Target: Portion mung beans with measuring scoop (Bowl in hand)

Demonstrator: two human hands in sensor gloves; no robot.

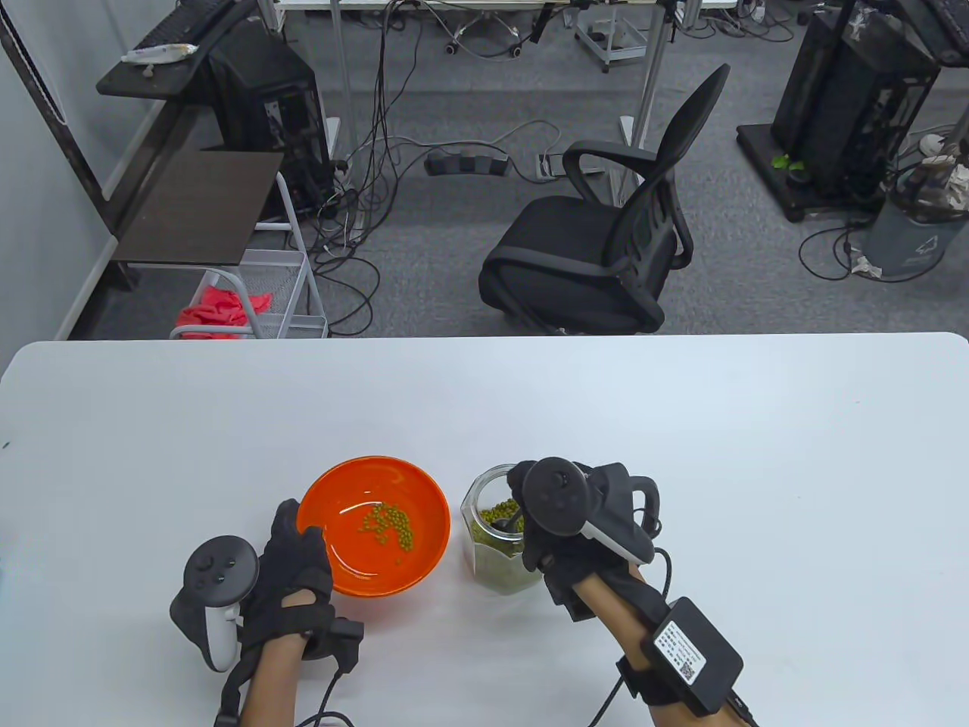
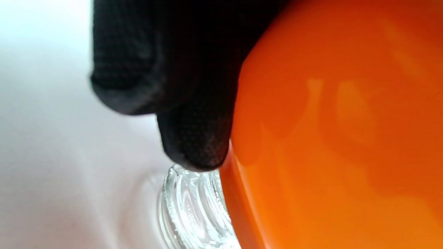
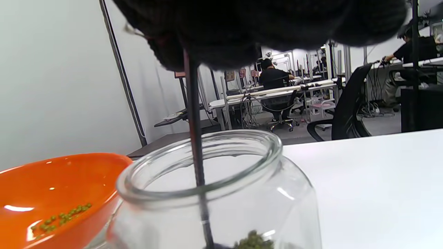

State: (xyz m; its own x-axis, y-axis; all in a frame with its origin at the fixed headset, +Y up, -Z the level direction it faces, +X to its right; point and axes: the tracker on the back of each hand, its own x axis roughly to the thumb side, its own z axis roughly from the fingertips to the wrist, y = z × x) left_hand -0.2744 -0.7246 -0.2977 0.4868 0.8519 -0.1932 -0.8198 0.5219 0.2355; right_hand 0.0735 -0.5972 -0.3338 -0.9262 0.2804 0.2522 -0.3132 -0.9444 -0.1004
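An orange bowl [image 1: 378, 522] with a small heap of green mung beans [image 1: 387, 525] is tilted toward the jar. My left hand [image 1: 291, 579] grips its near left rim; the left wrist view shows the fingers [image 2: 193, 138] against the bowl's underside [image 2: 339, 131]. To the right stands a glass jar [image 1: 496, 541] with mung beans in it. My right hand [image 1: 564, 522] hovers over the jar's mouth and holds the thin dark handle of the measuring scoop [image 3: 195, 138], which goes down into the jar [image 3: 214, 193]. The scoop's head sits among the beans [image 1: 501, 521].
The white table [image 1: 681, 424] reaches far to the right and back. Beyond its far edge are a black office chair [image 1: 606, 250], a wire rack [image 1: 250, 295] and cables on the floor. In the right wrist view, people sit at distant desks [image 3: 277, 93].
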